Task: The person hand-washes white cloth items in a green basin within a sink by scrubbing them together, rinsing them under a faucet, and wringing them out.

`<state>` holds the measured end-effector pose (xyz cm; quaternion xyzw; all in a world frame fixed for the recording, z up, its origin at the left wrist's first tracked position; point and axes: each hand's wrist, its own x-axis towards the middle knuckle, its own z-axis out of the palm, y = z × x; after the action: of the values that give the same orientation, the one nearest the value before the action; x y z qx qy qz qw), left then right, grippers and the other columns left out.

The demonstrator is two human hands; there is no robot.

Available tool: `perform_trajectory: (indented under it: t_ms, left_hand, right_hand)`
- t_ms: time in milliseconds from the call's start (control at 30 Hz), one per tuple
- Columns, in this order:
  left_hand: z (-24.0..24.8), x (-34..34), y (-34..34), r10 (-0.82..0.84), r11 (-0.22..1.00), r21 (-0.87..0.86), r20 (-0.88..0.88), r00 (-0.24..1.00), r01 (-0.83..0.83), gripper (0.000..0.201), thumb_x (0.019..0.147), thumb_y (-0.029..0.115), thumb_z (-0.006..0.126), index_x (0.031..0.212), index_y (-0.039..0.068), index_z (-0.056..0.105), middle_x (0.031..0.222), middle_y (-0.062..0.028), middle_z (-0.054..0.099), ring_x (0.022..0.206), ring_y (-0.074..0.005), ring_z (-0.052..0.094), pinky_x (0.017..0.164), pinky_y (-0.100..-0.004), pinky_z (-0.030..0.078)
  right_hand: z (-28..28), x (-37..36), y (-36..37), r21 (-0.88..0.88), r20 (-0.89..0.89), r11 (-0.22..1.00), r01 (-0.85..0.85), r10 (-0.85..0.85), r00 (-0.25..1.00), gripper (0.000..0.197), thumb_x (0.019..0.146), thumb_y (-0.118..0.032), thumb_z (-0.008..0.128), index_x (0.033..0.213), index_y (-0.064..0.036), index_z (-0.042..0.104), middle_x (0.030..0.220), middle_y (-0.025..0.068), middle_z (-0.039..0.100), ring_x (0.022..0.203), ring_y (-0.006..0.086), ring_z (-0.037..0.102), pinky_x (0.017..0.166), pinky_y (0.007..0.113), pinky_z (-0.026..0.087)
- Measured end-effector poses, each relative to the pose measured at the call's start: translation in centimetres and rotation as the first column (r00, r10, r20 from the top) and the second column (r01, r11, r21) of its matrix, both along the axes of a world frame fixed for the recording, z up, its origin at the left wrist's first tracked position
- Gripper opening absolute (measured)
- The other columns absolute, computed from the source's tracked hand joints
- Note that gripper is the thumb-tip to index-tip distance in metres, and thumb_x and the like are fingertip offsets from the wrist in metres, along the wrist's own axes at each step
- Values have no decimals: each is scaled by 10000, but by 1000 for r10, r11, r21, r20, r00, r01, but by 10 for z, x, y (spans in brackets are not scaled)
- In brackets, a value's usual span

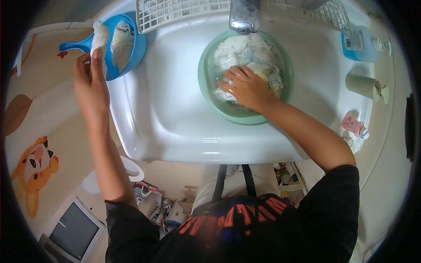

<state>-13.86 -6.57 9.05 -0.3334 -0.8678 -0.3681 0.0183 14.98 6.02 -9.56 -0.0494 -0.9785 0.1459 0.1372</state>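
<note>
Between the fingers of my left hand (91, 72) is a twisted white cloth (100, 37), held upright over the left rim of a blue dipper (139, 44). Inside the dipper lies another pale, wrung-looking cloth (122, 46). My right hand (249, 85) reaches into a light green basin (202, 72) in the sink. Its fingers are apart and rest on wet white cloths (241, 47), some with bluish and yellowish patches. Water and a little foam show around them. The fingertips dip partly into the water, and no cloth is plainly gripped there.
The white sink (171, 87) surrounds the basin, with a faucet (244, 17) over its far rim. White plastic grid racks (182, 11) stand behind. Along the right edge are a blue soap bottle (357, 44), a pale green pump bottle (363, 85) and a small pink bottle (352, 122).
</note>
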Motion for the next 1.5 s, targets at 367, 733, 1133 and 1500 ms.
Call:
perform_trajectory:
  t_ms: [367,733,1133,1500]
  left_hand:
    - [-9,9,-3,-213,972,-215,-651,728,92,210,872,264,659,999,97,653,1048,-93,661,998,-286,577,880,-387,407]
    - [-71,127,7,-446,894,-8,68,893,447,109,829,-29,622,926,14,647,1109,-120,610,1007,-263,587,866,-333,466]
    - [-101,133,55,-257,966,172,661,705,191,203,988,95,462,1092,-11,600,1034,-87,633,984,-169,585,899,-288,447]
    - [-169,170,102,-344,710,-368,563,751,601,315,951,271,496,982,23,686,904,-214,670,1017,-403,575,891,-447,451]
  right_hand:
    - [65,-8,39,-332,-21,928,168,-185,982,440,795,-109,667,1220,-52,567,1050,150,573,1037,312,511,931,445,430]
    - [14,-16,15,61,16,992,109,-110,994,336,837,-125,595,1171,-91,596,1155,106,555,1113,300,513,930,542,424]
    - [68,12,32,-624,198,766,153,-35,980,467,732,89,543,1175,-56,543,1266,173,478,1229,341,446,1012,448,383]
    - [27,24,58,-361,50,892,271,-272,961,451,822,-64,554,1270,-77,504,1205,165,554,1163,352,499,1040,444,362]
